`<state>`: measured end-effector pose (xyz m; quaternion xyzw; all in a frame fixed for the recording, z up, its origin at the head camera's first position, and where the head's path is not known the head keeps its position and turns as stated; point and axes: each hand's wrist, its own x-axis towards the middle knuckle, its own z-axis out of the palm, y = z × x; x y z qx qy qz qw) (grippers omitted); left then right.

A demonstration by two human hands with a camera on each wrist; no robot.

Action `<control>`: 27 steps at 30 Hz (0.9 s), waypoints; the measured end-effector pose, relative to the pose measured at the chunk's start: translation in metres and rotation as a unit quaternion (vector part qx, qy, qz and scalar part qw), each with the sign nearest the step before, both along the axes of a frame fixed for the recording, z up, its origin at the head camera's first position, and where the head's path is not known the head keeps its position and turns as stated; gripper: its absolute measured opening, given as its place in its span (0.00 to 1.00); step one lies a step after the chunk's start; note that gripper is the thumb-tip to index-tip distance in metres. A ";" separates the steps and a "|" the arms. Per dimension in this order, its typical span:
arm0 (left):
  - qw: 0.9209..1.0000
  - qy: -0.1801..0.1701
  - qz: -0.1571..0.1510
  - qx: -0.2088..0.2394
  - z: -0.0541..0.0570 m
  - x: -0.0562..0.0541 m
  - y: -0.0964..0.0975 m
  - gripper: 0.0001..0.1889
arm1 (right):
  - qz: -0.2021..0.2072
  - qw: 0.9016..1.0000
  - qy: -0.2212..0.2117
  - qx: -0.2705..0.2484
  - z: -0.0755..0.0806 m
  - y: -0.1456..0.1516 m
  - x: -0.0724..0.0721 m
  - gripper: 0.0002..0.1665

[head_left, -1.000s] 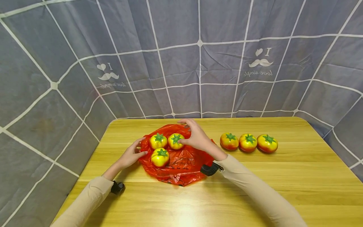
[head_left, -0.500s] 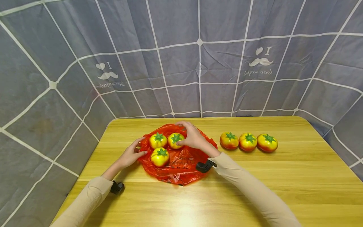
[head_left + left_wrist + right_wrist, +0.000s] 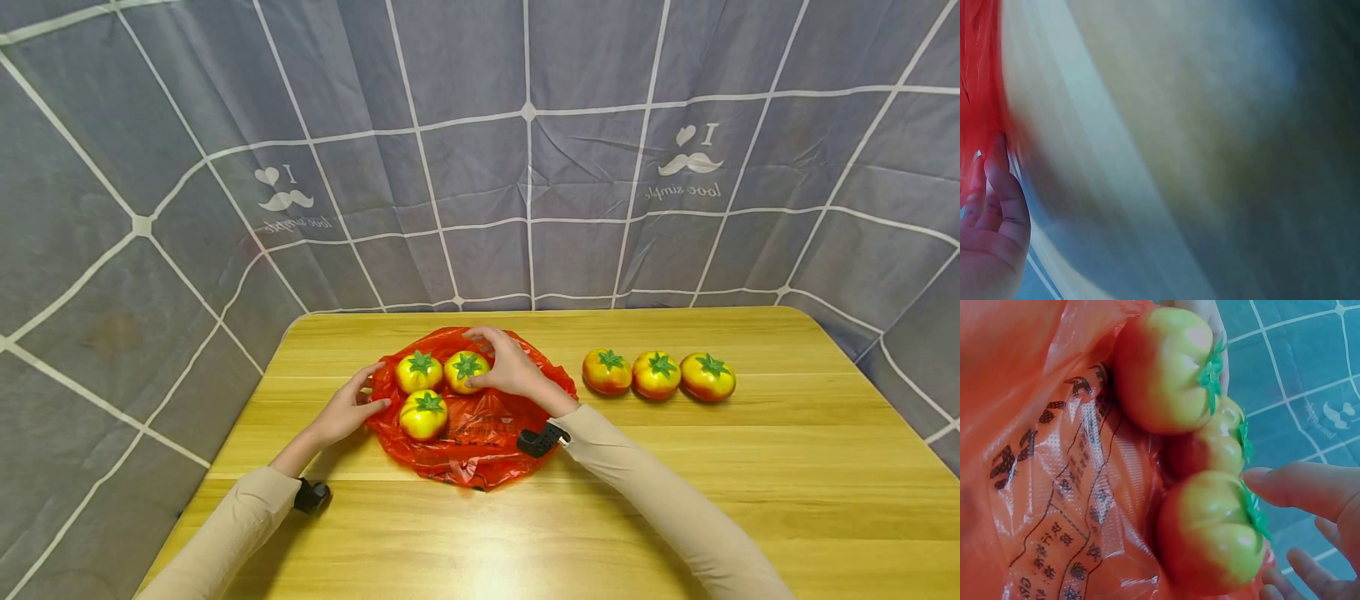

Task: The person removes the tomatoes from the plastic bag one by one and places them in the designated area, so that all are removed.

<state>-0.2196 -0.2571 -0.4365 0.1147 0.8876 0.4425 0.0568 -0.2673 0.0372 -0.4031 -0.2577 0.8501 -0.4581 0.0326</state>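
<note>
A red plastic bag (image 3: 487, 458) lies spread on the table with three yellow-red tomatoes on it: a back-left one (image 3: 418, 372), a front one (image 3: 423, 416) and a back-right one (image 3: 463, 372). My right hand (image 3: 512, 367) arches beside the back-right tomato. Its thumb (image 3: 1297, 486) is by the green leaves, seemingly touching, and the other fingers stand spread beyond. At the bag's left edge my left hand (image 3: 345, 410) touches the red plastic, thumb and fingers apart. In the left wrist view, its relaxed fingers (image 3: 1013, 206) reach the bag's side.
To the right, three more tomatoes stand in a row: left (image 3: 607, 372), middle (image 3: 656, 375) and right (image 3: 707, 377). The wooden table (image 3: 450, 550) ends against a grey curtain (image 3: 480, 192) with white lines, behind and at both sides.
My right hand has shifted slightly left and come lower over the bag's right part, then stayed nearly still. The left hand and the tomatoes show no clear movement.
</note>
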 end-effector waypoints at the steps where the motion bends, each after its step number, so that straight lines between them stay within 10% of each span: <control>1: 1.000 0.000 -0.002 0.001 0.000 0.000 0.000 0.33 | -0.001 1.000 0.000 0.001 -0.001 0.000 0.000 0.41; 27: 1.000 -0.006 0.001 0.002 0.001 0.002 0.000 0.33 | -0.019 0.999 -0.005 0.031 -0.019 0.002 -0.005 0.42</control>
